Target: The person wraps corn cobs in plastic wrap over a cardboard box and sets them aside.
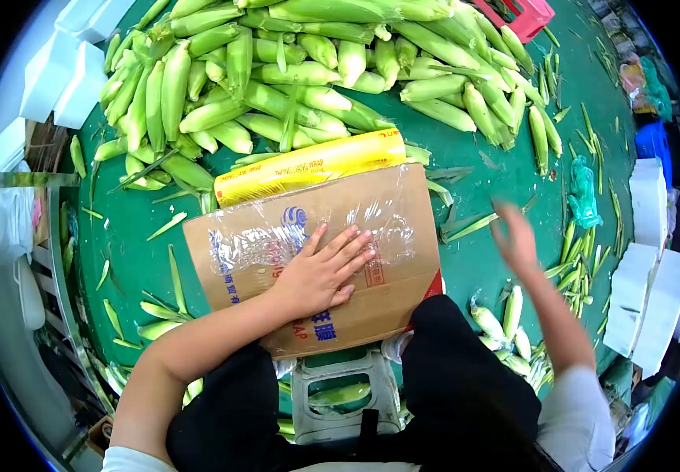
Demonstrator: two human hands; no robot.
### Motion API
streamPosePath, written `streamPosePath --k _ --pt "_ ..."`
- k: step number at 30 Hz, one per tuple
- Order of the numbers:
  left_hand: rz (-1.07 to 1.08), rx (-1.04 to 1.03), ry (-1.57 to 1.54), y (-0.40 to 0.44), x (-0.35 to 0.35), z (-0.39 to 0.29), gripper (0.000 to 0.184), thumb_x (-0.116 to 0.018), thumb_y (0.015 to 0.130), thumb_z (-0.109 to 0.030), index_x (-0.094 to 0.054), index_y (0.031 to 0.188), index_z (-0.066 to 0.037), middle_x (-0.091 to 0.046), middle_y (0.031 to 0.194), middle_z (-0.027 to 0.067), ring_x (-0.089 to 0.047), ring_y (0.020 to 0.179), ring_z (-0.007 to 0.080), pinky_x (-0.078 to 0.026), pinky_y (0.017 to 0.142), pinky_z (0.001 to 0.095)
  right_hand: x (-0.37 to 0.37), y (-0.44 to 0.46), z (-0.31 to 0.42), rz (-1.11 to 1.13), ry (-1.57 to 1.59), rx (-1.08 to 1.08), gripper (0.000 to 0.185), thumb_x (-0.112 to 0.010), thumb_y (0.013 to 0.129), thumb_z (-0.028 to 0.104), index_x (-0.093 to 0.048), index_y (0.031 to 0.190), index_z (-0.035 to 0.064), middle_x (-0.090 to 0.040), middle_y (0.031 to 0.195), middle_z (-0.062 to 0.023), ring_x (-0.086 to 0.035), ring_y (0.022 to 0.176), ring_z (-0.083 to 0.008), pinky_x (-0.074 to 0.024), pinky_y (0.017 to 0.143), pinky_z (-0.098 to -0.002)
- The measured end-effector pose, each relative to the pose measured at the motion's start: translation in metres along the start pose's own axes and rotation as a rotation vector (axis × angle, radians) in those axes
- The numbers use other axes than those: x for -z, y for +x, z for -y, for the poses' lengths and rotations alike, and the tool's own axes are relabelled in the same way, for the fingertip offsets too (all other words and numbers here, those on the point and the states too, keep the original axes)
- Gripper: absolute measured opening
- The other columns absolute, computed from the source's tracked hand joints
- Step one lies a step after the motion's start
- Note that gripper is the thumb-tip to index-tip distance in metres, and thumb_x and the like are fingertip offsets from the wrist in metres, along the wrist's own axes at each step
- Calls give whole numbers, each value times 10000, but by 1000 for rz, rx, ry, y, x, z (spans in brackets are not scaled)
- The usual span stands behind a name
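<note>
My left hand (pixel 320 267) lies flat with spread fingers on a printed cardboard box (pixel 387 303) across my knees. Clear film with glossy wrinkles covers the upper part of the box. Along the box's far edge rests a yellow roll of plastic wrap (pixel 308 167), lettered "WRAP". My right hand (pixel 515 240) is raised to the right of the box, apart from it and slightly blurred. Its finger and thumb are apart and nothing shows between them.
A large heap of green corn cobs (pixel 293 75) lies beyond the roll on the green floor (pixel 147 256). Wrapped corn (pixel 511 315) and loose husks lie to the right. White foam boxes (pixel 643 295) stand at the right edge. A plastic stool (pixel 344 425) is beneath me.
</note>
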State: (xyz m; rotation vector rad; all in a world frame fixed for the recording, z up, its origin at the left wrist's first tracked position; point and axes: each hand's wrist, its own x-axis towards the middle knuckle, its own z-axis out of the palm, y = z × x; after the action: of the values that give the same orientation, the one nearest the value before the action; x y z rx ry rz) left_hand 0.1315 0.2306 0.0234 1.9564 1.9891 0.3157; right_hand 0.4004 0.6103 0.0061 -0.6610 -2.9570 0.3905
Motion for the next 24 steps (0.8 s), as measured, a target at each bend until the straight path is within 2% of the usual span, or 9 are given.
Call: streamPosePath --k 4,6,9,11,15,16,18,20,24 --pt "30 32 -2 -1 -1 -3 728 -610 950 -404 -390 1614 -201 -289 1707 77 -247 1583 255 -136 1270 567 -91 269 12 -59 -404 529 527 -608 912 82 -536 1434 93 -539 1496 -87 -534 1322 -301 -475 1055 -448" --pt "28 43 -7 0 0 -2 732 -610 950 -393 -382 1618 -197 -289 1708 77 -246 1585 253 -132 1272 560 -125 306 30 -11 -718 429 543 -589 940 126 -521 1478 165 -520 1504 -10 -524 1311 -214 -490 1012 -441" --pt "-13 19 -33 -1 -2 1 745 -604 954 -363 -356 1627 -164 -289 1709 78 -245 1588 242 -118 1279 543 -145 328 46 166 -792 142 453 -607 920 123 -619 1365 209 -575 1262 -53 -559 1211 -253 -504 939 -429" --pt "-10 -36 -95 -11 -9 0 749 -591 961 -340 -336 1632 -130 -285 1712 76 -241 1590 233 -98 1286 527 -129 311 14 25 -591 345 374 -585 908 125 -651 1272 178 -582 1257 -102 -553 1246 -306 -458 1002 -452" --pt "32 -176 -101 -41 -31 -25 738 -528 974 -337 -304 1634 -94 -222 1735 67 -181 1608 218 -39 1305 486 -43 252 8 -375 -38 150 514 -758 833 94 -616 1327 111 -619 1381 -189 -592 1254 -428 -493 1053 -464" --pt "23 -172 -125 -42 -31 -26 725 -524 970 -326 -318 1628 -101 -238 1729 81 -202 1604 227 -93 1303 494 -1 229 39 -384 7 -129 565 -811 865 171 -586 1380 107 -644 1344 -204 -644 1208 -376 -514 1030 -438" --pt "17 -230 -187 -42 -26 -20 715 -556 963 -312 -348 1616 -106 -260 1721 74 -245 1590 225 -139 1293 508 37 183 59 -563 657 -154 577 -806 918 266 -566 1370 -1 -684 1269 -150 -684 1134 -241 -554 950 -356" --pt "-164 -371 -79 -44 -20 -21 663 -594 956 -297 -426 1569 -108 -335 1679 116 -364 1527 262 -237 1266 524 54 134 112 -432 1160 -240 615 -795 916 210 -525 1425 -3 -662 1310 -128 -658 1183 -238 -538 1007 -371" --pt "-592 232 342 -9 48 -28 657 -701 898 -188 -498 1522 -172 -496 1514 156 -494 1377 314 -335 1183 501 6 66 234 16 1511 -440 713 -843 868 171 -494 1478 57 -616 1331 -64 -597 1230 -213 -503 1066 -389"
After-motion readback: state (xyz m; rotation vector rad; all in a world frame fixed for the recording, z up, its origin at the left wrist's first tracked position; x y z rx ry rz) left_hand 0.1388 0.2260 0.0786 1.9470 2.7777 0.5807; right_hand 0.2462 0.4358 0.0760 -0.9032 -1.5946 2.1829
